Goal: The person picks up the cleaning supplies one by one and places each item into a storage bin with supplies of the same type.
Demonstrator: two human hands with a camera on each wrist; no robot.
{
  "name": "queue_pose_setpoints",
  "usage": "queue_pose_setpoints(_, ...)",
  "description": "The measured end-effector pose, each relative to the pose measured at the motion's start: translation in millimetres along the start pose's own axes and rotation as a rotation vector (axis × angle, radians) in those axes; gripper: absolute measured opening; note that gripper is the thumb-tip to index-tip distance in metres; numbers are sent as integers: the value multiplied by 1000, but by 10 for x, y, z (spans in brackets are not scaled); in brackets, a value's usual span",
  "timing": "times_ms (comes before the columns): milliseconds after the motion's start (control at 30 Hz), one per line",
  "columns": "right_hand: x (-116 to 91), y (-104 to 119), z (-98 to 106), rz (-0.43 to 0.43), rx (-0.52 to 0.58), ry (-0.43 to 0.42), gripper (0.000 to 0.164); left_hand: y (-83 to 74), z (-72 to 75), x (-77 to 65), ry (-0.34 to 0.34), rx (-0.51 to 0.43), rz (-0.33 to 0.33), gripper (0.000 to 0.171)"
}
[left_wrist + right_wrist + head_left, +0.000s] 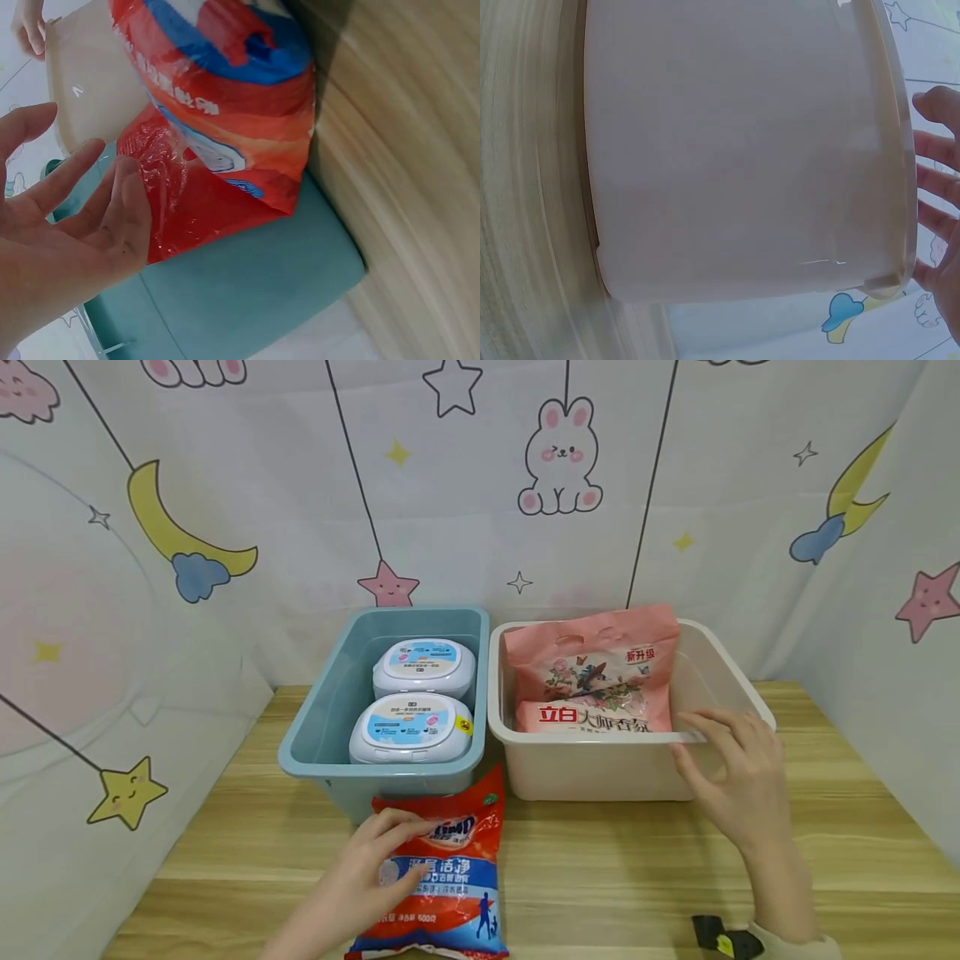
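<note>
A red and blue bag of washing powder [465,881] stands or leans against the front of the blue-green basin [318,727]. Over the bag's left side lies my left hand [378,864], its fingers loosely spread; in the left wrist view that hand [82,210] is beside the red bag end, not gripping it. My right hand [750,781] is at the front right rim of the cream basin [600,768], fingers apart and slightly bent, holding nothing. Inside the cream basin leans a pink detergent bag [600,693].
Two white lidded tubs with blue labels, a front tub [408,727] and a back tub [423,668], sit in the blue-green basin. Both basins stand side by side on a wooden table [600,877], before a patterned cloth [465,485]. A black strap [723,939] is near my right wrist.
</note>
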State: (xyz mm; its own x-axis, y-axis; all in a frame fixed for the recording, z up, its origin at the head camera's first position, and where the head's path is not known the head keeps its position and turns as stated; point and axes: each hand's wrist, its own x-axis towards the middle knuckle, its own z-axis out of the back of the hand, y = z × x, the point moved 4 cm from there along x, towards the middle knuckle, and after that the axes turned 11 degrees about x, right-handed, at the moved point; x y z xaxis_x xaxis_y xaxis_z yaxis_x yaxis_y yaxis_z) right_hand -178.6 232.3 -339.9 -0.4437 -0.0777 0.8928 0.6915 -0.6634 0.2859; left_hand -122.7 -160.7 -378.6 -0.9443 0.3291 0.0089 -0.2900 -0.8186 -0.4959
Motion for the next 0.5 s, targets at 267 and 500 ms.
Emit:
queue_pose_setpoints(267, -24, -58, 30, -6, -7, -24, 54, 45, -98, -45, 64, 122, -65, 46)
queue_pose_setpoints(500, -30, -87, 77, -23, -6, -22, 56, 89, -178, -62, 211, 109, -57, 50)
